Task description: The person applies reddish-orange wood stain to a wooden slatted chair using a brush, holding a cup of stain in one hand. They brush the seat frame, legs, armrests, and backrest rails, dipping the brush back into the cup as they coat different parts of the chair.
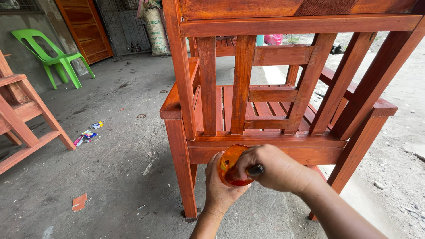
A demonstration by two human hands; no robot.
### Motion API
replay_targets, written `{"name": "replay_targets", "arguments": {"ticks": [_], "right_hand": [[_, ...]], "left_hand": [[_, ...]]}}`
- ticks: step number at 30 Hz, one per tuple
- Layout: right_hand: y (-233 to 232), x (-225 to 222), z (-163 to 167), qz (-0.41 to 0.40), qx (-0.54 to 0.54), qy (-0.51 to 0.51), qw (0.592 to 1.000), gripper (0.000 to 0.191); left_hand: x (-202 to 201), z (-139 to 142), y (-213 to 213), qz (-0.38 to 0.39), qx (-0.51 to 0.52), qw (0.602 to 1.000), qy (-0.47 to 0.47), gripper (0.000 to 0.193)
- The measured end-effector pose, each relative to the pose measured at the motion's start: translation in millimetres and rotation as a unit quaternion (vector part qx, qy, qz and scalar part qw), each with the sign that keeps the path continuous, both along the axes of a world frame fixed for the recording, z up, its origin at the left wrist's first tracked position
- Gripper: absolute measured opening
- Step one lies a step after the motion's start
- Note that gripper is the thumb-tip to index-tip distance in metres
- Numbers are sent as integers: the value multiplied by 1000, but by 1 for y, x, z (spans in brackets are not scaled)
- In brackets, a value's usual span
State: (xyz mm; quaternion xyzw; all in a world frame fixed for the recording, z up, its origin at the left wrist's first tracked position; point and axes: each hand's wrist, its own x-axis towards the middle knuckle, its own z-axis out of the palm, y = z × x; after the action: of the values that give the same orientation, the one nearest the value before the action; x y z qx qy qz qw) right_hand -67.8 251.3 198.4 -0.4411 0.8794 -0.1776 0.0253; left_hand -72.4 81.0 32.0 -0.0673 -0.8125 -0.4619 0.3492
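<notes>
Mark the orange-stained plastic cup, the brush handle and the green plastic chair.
Orange-stained plastic cup (229, 167), head view, on its side wall.
Dark brush handle (255, 170), head view, on its tip.
Green plastic chair (56, 57), head view, on its seat.

Soft daylight fills the scene, brightest at the upper right, where the open ground (398, 132) beyond the wooden chair frame (265, 93) looks pale and nearly washed out. The left side sits in shade: the concrete floor (110, 132) darkens toward the wall, and the green plastic chair (53, 55) casts only a faint shadow. The stained wood carries a mild sheen on its top rails, without harsh glare. Focus is sharp across the middle. Straight rails bow and splay toward the edges, a wide-angle distortion. The right hand (276, 168) is slightly blurred.
</notes>
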Motion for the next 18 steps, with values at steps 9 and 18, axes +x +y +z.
{"name": "replay_targets", "arguments": {"ticks": [9, 18], "right_hand": [[19, -2, -33, 72, -244, 164, 953, 22], [55, -49, -92, -89, -495, -45, 863, 13]], "left_hand": [[-11, -9, 2, -77, 153, 985, -15, 90], [-33, -15, 16, -54, 172, 975, -130, 90]]}}
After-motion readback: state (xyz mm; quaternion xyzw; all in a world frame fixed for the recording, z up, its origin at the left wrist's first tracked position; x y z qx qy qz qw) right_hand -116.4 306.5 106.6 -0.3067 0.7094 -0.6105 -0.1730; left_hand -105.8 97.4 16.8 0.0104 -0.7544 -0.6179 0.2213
